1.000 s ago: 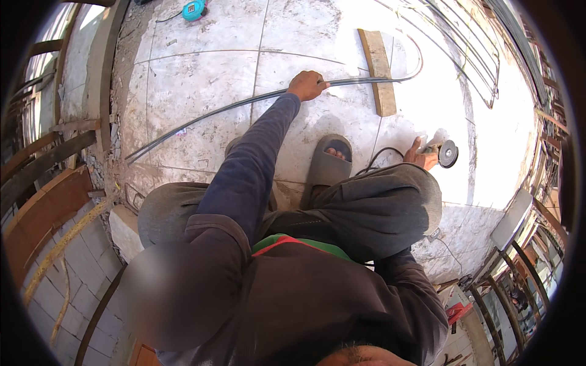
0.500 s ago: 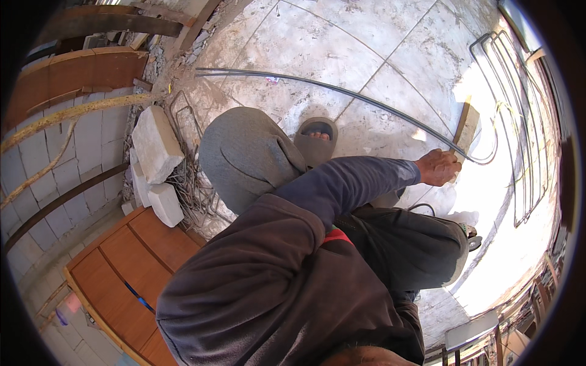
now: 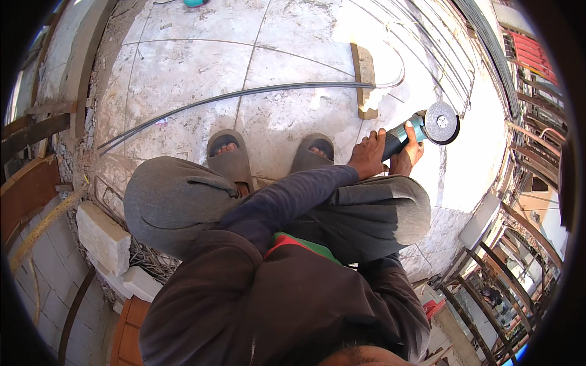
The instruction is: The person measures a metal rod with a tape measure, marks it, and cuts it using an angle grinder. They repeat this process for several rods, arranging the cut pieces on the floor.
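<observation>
I am squatting over a tiled floor. Both my hands hold a teal angle grinder with a grey disc, raised just above my right knee. My left hand reaches across my body and grips the grinder's body. My right hand grips it from the other side. Several long thin steel rods lie across the floor ahead of my sandalled feet, their right ends resting on a wooden block.
More bent steel rods lie at the top right by a railing. White blocks and tangled wire sit at my left. Wooden planks stand at the far left. A teal object lies at the top edge.
My left hand has left the steel rods and come over to the angle grinder. The grinder is now lifted off the floor in both hands. My head has turned back to the front.
</observation>
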A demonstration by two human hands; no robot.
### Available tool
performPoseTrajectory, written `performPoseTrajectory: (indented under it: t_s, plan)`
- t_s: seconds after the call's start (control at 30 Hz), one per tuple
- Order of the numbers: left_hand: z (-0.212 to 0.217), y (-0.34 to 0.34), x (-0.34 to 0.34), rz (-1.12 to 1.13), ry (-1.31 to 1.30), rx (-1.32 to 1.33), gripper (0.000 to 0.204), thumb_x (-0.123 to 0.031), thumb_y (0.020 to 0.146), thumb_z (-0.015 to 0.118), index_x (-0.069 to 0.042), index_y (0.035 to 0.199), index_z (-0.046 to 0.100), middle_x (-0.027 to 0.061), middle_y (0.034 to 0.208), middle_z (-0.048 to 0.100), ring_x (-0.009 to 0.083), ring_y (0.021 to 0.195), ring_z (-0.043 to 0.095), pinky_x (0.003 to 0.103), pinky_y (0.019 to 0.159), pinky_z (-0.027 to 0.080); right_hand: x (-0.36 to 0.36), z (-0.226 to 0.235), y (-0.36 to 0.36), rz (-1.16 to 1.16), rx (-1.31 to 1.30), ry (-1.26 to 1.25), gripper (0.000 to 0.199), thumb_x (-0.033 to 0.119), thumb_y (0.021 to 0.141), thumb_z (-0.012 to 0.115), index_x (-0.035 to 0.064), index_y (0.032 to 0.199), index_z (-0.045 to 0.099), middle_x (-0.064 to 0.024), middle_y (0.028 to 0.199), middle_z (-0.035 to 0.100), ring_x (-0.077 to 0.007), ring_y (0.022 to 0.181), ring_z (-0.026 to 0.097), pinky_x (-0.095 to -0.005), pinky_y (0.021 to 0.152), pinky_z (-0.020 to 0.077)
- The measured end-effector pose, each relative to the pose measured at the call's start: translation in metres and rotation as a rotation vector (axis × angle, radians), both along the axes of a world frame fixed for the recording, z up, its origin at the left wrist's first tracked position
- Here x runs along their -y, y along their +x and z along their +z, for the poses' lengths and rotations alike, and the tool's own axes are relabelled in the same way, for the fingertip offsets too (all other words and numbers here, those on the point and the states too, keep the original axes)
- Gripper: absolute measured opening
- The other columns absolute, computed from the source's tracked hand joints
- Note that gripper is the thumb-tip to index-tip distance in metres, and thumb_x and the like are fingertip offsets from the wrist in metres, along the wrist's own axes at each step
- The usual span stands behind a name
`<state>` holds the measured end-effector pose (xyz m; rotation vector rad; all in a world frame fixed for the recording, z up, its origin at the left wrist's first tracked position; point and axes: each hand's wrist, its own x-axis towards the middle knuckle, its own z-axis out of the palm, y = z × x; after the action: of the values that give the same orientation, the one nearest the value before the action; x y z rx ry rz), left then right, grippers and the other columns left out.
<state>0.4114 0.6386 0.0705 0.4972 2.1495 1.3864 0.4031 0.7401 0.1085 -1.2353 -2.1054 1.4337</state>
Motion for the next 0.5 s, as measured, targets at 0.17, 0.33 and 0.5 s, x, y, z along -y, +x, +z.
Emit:
performPoseTrajectory:
  t_s: [0.17, 0.33, 0.5]
  plan:
    - [0.008, -0.022, 0.017, -0.220, 0.153, 0.185, 0.077, -0.025, 0.054, 0.081, 0.002, 0.114, 0.040, 0.0277, 0.100, 0.060, 0.0406, 0.095, 0.063, 0.043, 0.079, 0.052, -0.021, -0.005, 0.022, -0.095, -0.430, -0.487, 0.073, 0.063, 0.088, 0.055, 0.0009, 0.125, 0.050, -0.0186, 0.109, 0.058, -0.0355, 0.099, 0.056, -0.0523, 0.090, 0.0434]
    - [-0.017, -0.023, 0.011, -0.389, 0.513, 0.553, 0.081, -0.021, 0.061, 0.083, 0.002, 0.131, 0.048, 0.0101, 0.118, 0.060, 0.0195, 0.110, 0.057, 0.030, 0.095, 0.044, -0.031, -0.016, 0.032, 0.072, -0.654, -1.119, 0.090, 0.077, 0.089, 0.020, 0.0016, 0.129, 0.049, -0.0224, 0.106, 0.062, -0.0364, 0.092, 0.061, -0.0485, 0.083, 0.0492]
    - [-0.033, -0.031, 0.001, -0.429, 0.319, 0.637, 0.079, -0.029, 0.059, 0.085, 0.003, 0.123, 0.051, 0.0154, 0.110, 0.065, 0.0222, 0.102, 0.062, 0.034, 0.089, 0.048, -0.040, -0.037, 0.036, 0.034, -0.655, -0.939, 0.084, 0.074, 0.092, 0.023, 0.0014, 0.124, 0.050, -0.0219, 0.094, 0.063, -0.0360, 0.083, 0.062, -0.0460, 0.072, 0.0526]
